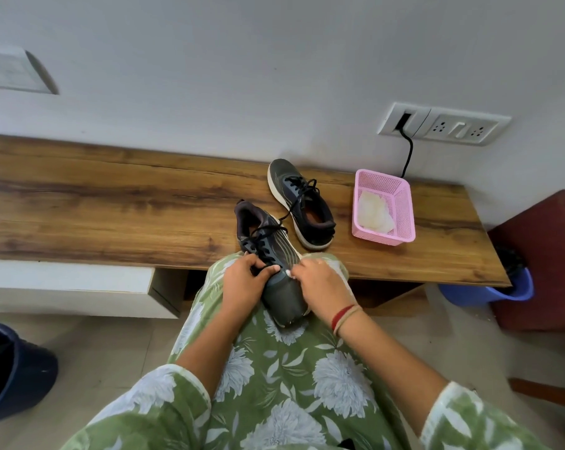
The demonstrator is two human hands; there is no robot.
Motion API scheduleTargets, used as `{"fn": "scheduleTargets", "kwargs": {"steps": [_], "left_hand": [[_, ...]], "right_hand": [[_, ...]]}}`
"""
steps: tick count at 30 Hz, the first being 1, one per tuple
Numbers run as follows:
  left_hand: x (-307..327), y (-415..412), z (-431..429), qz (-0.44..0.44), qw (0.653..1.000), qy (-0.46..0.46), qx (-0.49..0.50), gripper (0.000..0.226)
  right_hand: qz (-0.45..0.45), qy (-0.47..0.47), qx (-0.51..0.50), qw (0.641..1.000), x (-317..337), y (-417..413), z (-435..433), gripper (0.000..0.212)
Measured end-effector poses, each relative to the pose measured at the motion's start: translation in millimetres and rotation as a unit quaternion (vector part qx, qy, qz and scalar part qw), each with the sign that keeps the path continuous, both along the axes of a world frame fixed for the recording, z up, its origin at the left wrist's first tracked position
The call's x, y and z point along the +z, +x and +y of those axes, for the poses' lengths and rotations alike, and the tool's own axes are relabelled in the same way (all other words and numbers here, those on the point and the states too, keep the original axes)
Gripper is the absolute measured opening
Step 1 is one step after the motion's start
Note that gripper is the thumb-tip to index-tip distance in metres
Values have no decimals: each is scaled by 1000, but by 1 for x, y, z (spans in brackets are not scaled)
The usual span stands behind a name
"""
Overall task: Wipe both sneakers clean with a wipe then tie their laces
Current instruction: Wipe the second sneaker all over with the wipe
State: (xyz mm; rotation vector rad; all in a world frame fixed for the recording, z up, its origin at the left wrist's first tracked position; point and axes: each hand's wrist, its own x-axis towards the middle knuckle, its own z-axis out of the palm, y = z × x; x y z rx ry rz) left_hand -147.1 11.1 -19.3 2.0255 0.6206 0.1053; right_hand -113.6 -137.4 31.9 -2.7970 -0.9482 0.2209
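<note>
On my lap rests one sneaker [282, 292], toe toward me; my left hand [242, 282] curls its fingers [252, 260] round the laces [264, 245], and my right hand [321, 285] grips its side. A second sneaker [302, 206] sits on the desk [112, 206] beside a pink basket [382, 237] holding the wipe [373, 212].

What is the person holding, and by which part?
The dark sneaker on the lap: left hand grips its lower laces, right hand grips its side by the sole.

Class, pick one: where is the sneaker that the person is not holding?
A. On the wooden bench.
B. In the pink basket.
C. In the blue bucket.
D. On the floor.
A: the free sneaker stands on the wooden bench, left of the pink basket and apart from it.
</note>
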Motion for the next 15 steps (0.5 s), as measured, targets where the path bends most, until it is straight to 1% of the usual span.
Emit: {"fn": "scheduleTargets", "kwargs": {"steps": [1,3,6,8,9,10,11,12,13,14,15], "left_hand": [[0,0,0,-1,1000,-1,3,31],[0,1,0,-5,1000,-6,5,30],[-1,0,0,-6,1000,-11,4,30],[-2,0,2,-3,1000,-16,1,30],[-3,0,3,-4,1000,-19,1,31],[-3,0,4,-5,1000,-20,0,32],[-3,1,5,-4,1000,-19,0,32],[-3,1,6,-2,1000,-18,-2,32],[-4,1,6,-1,1000,-17,-4,32],[-4,1,5,-3,1000,-17,-5,32],[-4,0,5,-6,1000,-18,-5,32]], "right_hand": [[-11,2,7,1000,-3,-8,-4,19],[-5,5,14,1000,-5,-24,-14,12],[-17,43,31,998,-6,-39,-24,19],[9,25,58,998,4,-46,-23,12],[43,14,77,996,12,-44,-23,13],[82,21,79,993,19,-38,-24,18],[128,32,67,989,29,-30,-23,20],[143,61,48,987,36,-19,-21,20],[126,85,15,988,40,-7,-17,19],[89,105,-18,990,38,6,-13,20],[68,111,-44,991,34,17,-7,20]]}}
